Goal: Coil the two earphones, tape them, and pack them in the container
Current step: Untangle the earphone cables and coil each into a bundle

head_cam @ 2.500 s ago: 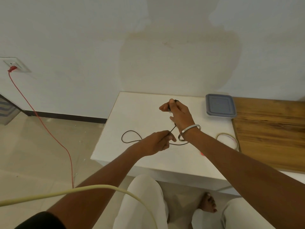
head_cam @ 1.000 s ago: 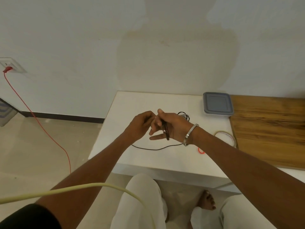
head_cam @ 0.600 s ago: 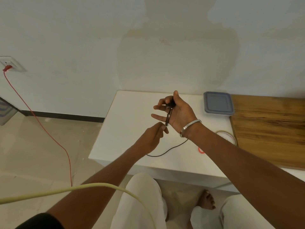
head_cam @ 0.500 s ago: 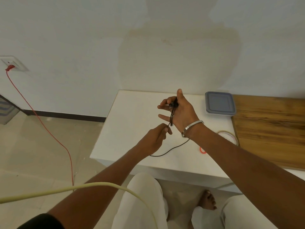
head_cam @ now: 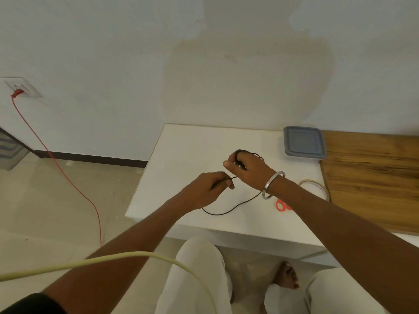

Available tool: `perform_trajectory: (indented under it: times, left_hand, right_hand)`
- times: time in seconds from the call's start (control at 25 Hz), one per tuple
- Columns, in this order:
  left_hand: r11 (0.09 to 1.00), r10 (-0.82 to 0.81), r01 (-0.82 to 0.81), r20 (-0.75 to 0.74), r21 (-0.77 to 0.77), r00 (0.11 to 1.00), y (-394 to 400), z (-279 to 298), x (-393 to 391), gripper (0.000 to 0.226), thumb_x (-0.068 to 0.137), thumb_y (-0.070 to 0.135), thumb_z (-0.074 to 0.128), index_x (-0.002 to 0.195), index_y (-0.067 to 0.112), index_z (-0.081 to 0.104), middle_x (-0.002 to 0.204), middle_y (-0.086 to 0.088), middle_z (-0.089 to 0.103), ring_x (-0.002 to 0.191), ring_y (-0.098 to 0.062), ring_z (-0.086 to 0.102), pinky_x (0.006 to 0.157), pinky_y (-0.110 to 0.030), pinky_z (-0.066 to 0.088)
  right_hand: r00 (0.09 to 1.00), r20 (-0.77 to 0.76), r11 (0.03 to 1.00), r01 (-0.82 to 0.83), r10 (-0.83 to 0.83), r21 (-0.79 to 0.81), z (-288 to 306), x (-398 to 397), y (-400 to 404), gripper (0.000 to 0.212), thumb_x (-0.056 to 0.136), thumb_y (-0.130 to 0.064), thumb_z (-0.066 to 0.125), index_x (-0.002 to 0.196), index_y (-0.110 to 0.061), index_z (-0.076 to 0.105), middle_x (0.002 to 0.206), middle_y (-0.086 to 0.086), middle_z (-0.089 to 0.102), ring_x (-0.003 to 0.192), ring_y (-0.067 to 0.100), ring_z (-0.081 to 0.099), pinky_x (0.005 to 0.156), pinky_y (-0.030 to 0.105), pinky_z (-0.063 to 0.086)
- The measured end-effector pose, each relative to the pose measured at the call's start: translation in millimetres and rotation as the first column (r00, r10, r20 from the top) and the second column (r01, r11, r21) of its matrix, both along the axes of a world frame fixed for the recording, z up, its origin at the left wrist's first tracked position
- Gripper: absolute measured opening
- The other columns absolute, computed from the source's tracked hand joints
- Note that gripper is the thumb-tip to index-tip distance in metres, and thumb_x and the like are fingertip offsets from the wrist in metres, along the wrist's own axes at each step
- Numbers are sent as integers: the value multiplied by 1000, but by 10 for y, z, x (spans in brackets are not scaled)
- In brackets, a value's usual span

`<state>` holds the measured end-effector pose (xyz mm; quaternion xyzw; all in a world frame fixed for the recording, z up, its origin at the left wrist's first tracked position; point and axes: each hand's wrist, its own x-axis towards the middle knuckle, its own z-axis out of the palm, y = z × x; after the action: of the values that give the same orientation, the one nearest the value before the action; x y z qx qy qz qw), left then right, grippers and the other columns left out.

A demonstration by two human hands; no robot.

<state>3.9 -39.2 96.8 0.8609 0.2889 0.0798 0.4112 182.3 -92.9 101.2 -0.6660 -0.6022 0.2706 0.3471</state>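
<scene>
**Coiling earphone one: wrap in progress**

Winding is mid-step. Right hand [head_cam: 248, 169] acts as the spool: thin black earphone cable [head_cam: 233, 206] is looped round its curled fingers [head_cam: 229, 165], with the coil held above the white rectangular desk [head_cam: 195, 146]. Left hand [head_cam: 207, 189] pinches the free run of cable between thumb and fingertips, just beside the right hand. The slack tail sags onto the desk in one open curve below both hands.

To do this well, I'd say:
- keep light, even tension from the left pinch so loops stack the same size
- feed the tail in short pulls, so it doesn't drag off the near desk edge
- hold the right thumb down on the loops; if it lifts, the coil will likely spring apart
- stop with a short tail left, then reach for tape without releasing the coil

Counts:
- earphones: one clearly seen; some dark wire shows past the right hand's knuckles, can't tell whether it's a second set or part of this one
- clear tape roll [head_cam: 316, 189]: one, on the desk by the right wrist
- red-handled scissors [head_cam: 281, 205]: one, mostly hidden by the right forearm
- grey-lidded square plastic container [head_cam: 303, 143]: one, lid on, far right of the desk, well apart from the hands
- brown wooden board [head_cam: 374, 177]: one, right of the desk
</scene>
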Motion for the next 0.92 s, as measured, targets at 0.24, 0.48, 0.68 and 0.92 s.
perform_trajectory:
  times: [0.24,0.48,0.68,0.92]
  left_hand:
    - [999,10,-12,27,41,1000,187,68,-58,23,100,35,46,94,27,67,56,8,46,50,-9,38,51,-19,33]
    - [997,43,-44,17,69,999,301,122,-79,15,96,34,55,92,27,67,64,-2,57,54,-10,40,55,-22,34]
    - [994,82,-84,34,74,996,378,193,-82,11,93,35,60,89,28,68,78,2,67,67,-21,57,63,-31,47]
    - [994,82,-87,84,66,993,464,174,-60,9,92,24,62,91,19,69,89,7,68,84,-13,61,78,-31,50]
  right_hand:
    - [953,280,990,-89,117,-110,-94,128,-59,38,88,-53,49,82,-16,57,75,-5,58,69,11,55,67,26,48]
    - [894,401,976,-141,198,-167,-98,120,-71,38,95,-45,41,82,-14,60,70,-2,58,65,13,54,59,22,41]
    - [905,315,935,-190,285,-299,-77,98,-104,37,98,-39,37,83,-15,61,65,-11,50,59,3,48,57,16,32]
    - [938,-62,860,-337,340,-382,18,-71,-121,37,97,-38,43,81,-16,69,83,-9,70,72,0,62,76,18,43]
